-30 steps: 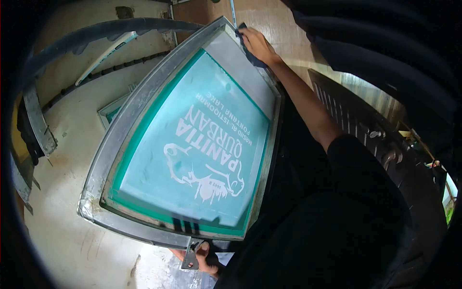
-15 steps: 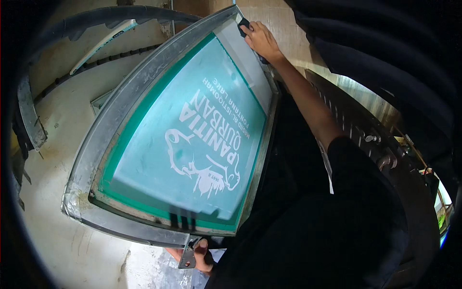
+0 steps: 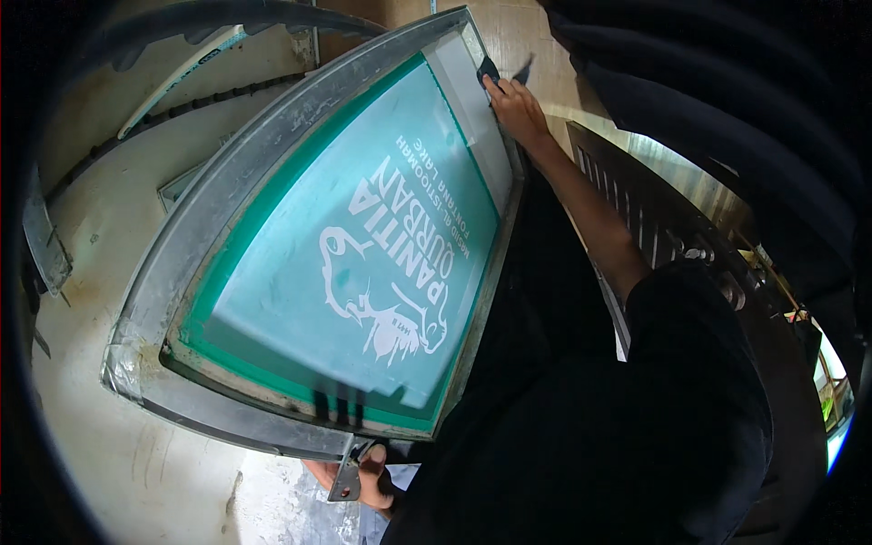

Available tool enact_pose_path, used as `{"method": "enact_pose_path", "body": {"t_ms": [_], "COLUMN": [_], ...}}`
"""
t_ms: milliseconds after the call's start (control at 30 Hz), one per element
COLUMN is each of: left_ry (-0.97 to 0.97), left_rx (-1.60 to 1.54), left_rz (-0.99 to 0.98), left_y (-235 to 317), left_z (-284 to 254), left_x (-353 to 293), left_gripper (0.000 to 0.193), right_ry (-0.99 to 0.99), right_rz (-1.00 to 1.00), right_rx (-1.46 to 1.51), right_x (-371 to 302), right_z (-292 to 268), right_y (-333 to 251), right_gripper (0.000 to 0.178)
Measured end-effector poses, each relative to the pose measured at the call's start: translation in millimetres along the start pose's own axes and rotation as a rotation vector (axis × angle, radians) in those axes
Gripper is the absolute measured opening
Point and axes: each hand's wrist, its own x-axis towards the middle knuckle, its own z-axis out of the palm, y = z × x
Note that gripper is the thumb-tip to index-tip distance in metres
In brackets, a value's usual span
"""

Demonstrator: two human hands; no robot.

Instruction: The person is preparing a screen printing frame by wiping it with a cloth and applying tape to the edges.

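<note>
A silk-screen frame (image 3: pixel 238 145) of grey metal stands tilted before me. Its mesh (image 3: pixel 300 282) is teal with a darker green border and carries pale lettering and an animal-shaped drawing. My left hand (image 3: pixel 371 481) is closed round the frame's lower edge, beside a small metal bracket (image 3: pixel 346 481); part of its fingers is hidden behind the frame. At the frame's upper right end, my right hand (image 3: pixel 520 111) grips a black cloth (image 3: pixel 489 69), whose loose corner sticks out past the fingers. The cloth lies by the pale strip (image 3: pixel 465 80) of mesh.
Behind the frame is a stained pale surface (image 3: pixel 86 363). Curved dark ribbed strips (image 3: pixel 182 113) and a long pale bar (image 3: pixel 177 82) show at upper left. To the right stands a dark slotted panel (image 3: pixel 627 191) with metal fittings, under dark hanging fabric (image 3: pixel 690 82).
My right hand has moved a little right and down with the cloth, and a corner of the cloth now flares out. The frame's lower left corner has shifted slightly left and up.
</note>
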Motion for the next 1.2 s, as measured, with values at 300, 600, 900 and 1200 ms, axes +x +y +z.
{"method": "enact_pose_path", "body": {"t_ms": [300, 600, 900, 1200], "left_ry": [-0.046, -0.113, 0.128, 0.05], "left_rx": [0.118, -0.203, -0.17, -0.075], "left_rz": [0.092, 0.151, 0.102, 0.132], "left_y": [25, 58, 52, 23], "left_z": [21, 76, 61, 40], "left_x": [3, -11, -17, 11], "left_gripper": [0.038, 0.102, 0.038, 0.029], "right_ry": [-0.204, 0.107, 0.333, 0.01], "right_rz": [0.379, 0.5, 0.622, 0.634], "right_rx": [0.372, 0.803, 0.923, 0.832], "right_x": [-171, -105, -118, -253], "right_z": [3, 13, 30, 33], "right_y": [-27, 37, 37, 23], "right_gripper": [0.04, 0.02, 0.011, 0.007]}}
